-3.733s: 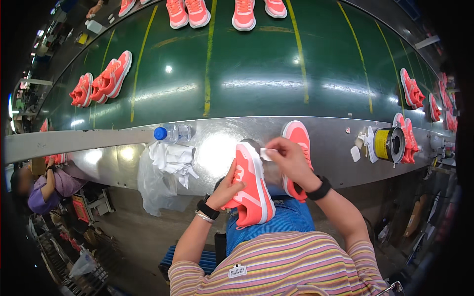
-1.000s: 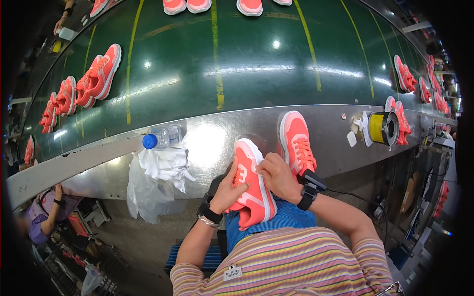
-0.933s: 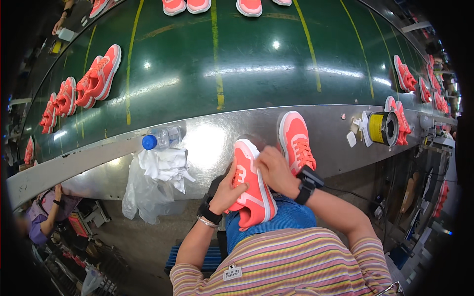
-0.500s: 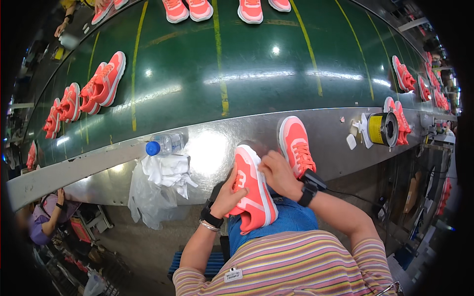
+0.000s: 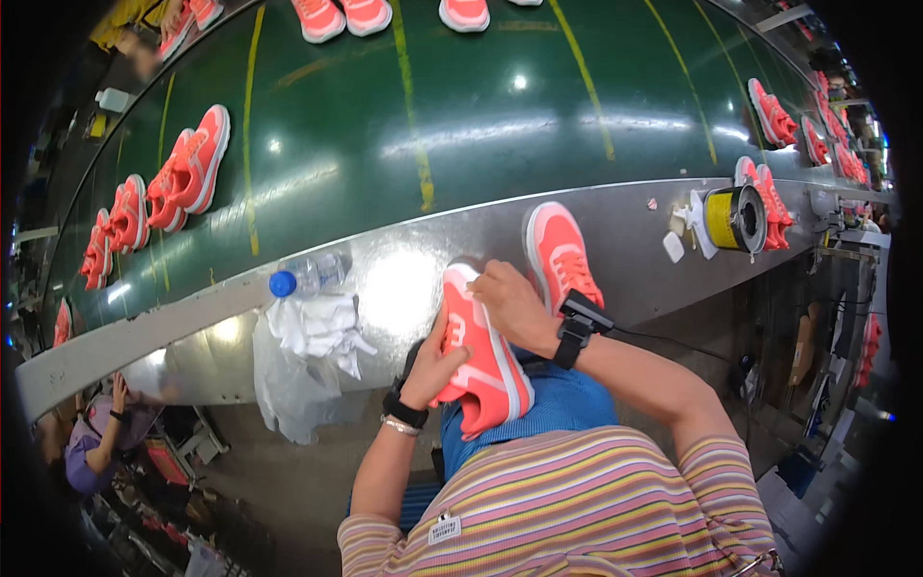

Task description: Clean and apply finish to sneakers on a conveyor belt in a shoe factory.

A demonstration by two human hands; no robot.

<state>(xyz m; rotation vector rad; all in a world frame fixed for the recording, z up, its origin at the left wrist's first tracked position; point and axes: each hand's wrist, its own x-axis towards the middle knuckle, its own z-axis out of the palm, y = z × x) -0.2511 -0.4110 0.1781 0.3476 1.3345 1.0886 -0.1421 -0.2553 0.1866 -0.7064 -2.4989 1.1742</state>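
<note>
A coral running shoe (image 5: 486, 380) with a white sole rests tilted over my lap, its toe up against the metal bench edge. My left hand (image 5: 437, 365) is wrapped round its side by the laces, thumb on the upper. Over the toe, my right hand (image 5: 514, 308) has its fingers drawn together against the upper near the sole line. Whatever may be between those fingertips is hidden. Just right of that hand, the matching coral shoe (image 5: 561, 248) lies on the bench, partly covered by the wrist and its black strapped device.
Beyond the metal bench (image 5: 635, 226) runs a green conveyor (image 5: 500, 106) carrying several coral shoes. A yellow-and-black tin (image 5: 735, 219) stands at right. Left lie a blue-capped bottle (image 5: 312, 276), white cloths (image 5: 317, 322) and a plastic bag (image 5: 288, 389). Another person (image 5: 91, 447) is at far left.
My right fingers have moved from the side of the toe up over its upper. My left hand keeps its hold. The whole view has shifted slightly.
</note>
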